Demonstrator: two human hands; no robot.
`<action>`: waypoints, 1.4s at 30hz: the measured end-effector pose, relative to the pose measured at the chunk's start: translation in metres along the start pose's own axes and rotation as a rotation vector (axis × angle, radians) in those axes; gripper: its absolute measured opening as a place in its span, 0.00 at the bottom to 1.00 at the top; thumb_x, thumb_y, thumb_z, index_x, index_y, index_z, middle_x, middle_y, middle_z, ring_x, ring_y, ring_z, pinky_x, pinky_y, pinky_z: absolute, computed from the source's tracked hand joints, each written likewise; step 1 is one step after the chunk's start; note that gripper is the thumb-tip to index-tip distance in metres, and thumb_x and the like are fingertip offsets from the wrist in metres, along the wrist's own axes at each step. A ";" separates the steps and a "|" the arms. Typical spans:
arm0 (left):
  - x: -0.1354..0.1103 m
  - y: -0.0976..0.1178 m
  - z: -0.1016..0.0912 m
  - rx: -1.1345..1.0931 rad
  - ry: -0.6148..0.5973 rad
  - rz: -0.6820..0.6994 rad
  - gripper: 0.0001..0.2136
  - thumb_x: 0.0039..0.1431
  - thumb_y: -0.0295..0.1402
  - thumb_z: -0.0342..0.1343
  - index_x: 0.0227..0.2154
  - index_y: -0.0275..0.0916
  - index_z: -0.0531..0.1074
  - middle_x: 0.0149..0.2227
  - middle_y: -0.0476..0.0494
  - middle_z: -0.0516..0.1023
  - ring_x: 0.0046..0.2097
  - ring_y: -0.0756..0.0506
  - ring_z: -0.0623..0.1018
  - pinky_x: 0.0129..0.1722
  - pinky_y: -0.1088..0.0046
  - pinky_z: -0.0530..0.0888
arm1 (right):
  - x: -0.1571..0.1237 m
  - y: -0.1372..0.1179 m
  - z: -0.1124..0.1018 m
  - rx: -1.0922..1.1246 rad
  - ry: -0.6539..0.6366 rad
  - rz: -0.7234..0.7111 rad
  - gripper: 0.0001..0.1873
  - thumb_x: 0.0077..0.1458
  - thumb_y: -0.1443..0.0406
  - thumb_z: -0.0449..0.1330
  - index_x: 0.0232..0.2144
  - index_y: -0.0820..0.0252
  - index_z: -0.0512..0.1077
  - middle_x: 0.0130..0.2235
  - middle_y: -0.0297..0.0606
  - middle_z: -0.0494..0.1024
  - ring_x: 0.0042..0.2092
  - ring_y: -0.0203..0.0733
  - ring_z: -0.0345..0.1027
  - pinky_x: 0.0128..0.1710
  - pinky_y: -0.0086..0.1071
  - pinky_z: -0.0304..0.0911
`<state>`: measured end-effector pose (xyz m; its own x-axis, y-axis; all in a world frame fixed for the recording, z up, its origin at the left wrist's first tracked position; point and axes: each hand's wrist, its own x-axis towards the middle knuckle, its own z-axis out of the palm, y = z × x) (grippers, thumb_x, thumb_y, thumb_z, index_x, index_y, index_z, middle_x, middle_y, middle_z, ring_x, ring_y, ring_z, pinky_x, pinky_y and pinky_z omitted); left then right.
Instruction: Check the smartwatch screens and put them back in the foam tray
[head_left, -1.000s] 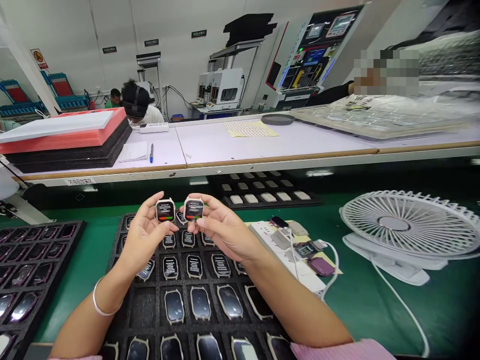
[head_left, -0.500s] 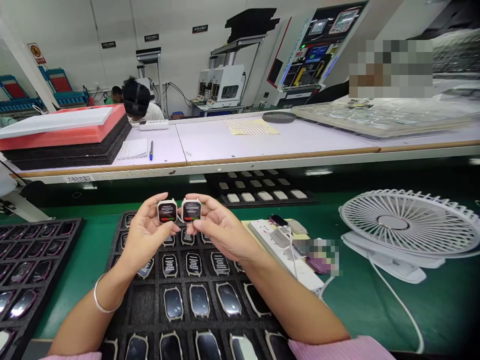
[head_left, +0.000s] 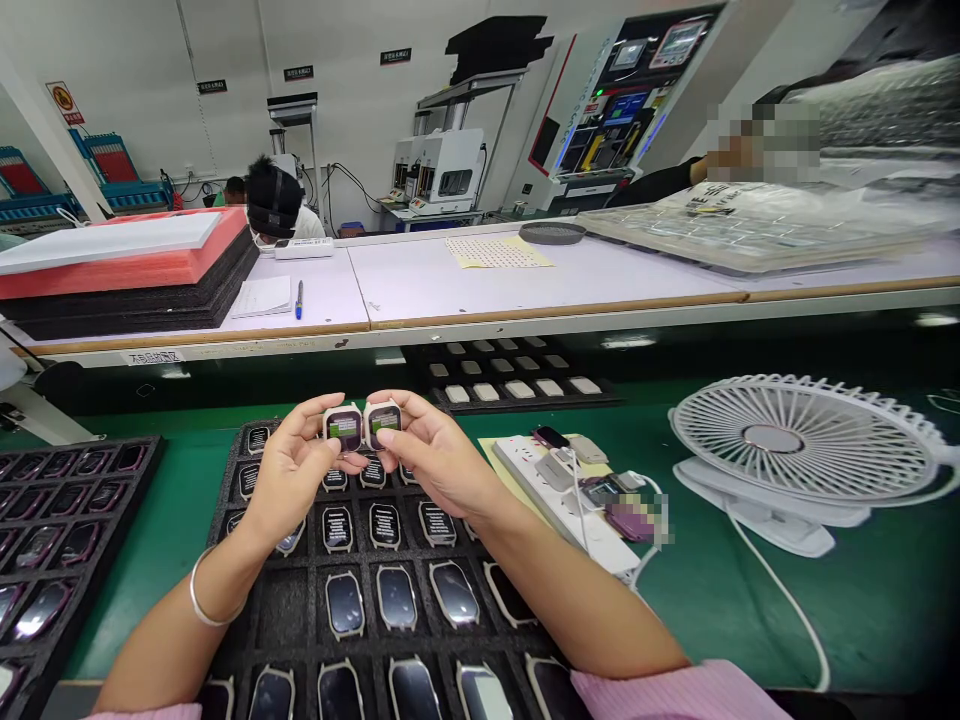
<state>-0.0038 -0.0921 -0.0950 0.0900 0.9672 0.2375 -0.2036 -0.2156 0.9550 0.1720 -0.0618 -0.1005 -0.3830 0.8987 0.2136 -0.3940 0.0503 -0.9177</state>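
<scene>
Left hand: the left hand is curled, thumb and fingertips pinched on the edges of the first watch body; a thin, smooth metal bangle rings the wrist.
Right hand: the right hand pinches the second watch body the same way; fingers closed round the case, thumb tip resting on its face.
Watch bodies: both are strapless rounded-rectangle cases with pale matte rims and glossy glass; each screen is lit with a green band; they are held side by side, edges touching or very nearly so, in the air above the far rows of the foam tray.
Foam tray: the foam tray is black, dull and spongy, cut into a grid of rectangular pockets; the far rows hold cases with lit text on the screens, the near rows dark, mirror-like ones; one pocket at the left is bare.
Second tray: a second tray of the same black foam lies just to the left; its cases shine purplish.
Mat: a smooth green mat lies under both trays.
Right side: a white plastic power strip lies near the foam tray; beyond it is a white desk fan, its round grille of thin radial ribs tilted upward.
Shelf: a pale laminate shelf with a wood-coloured edge; on it stacked black foam sheets topped by a red slab and a white one.
</scene>
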 end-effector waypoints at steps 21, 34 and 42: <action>0.032 0.027 -0.004 -0.085 -0.035 -0.041 0.26 0.54 0.32 0.60 0.57 0.38 0.68 0.37 0.44 0.81 0.29 0.46 0.82 0.32 0.69 0.79 | 0.024 -0.021 -0.005 0.072 -0.062 -0.014 0.18 0.54 0.55 0.67 0.45 0.55 0.73 0.35 0.35 0.76 0.29 0.36 0.68 0.28 0.32 0.66; 0.099 0.094 0.002 0.052 -0.030 0.374 0.27 0.48 0.27 0.64 0.54 0.41 0.70 0.37 0.49 0.77 0.31 0.49 0.82 0.38 0.69 0.80 | 0.111 -0.104 0.006 -0.063 -0.179 -0.291 0.14 0.56 0.57 0.62 0.43 0.56 0.70 0.33 0.34 0.76 0.27 0.37 0.70 0.29 0.33 0.65; 0.111 0.116 0.013 0.129 0.046 0.582 0.27 0.47 0.24 0.63 0.53 0.42 0.70 0.39 0.47 0.78 0.31 0.50 0.80 0.35 0.71 0.78 | 0.112 -0.135 0.021 -0.161 -0.235 -0.430 0.24 0.44 0.67 0.66 0.46 0.54 0.70 0.35 0.31 0.77 0.31 0.38 0.71 0.36 0.36 0.67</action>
<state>-0.0051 -0.0115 0.0447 -0.0437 0.6896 0.7229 -0.0867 -0.7235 0.6849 0.1651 0.0227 0.0540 -0.3994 0.6607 0.6355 -0.4306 0.4768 -0.7663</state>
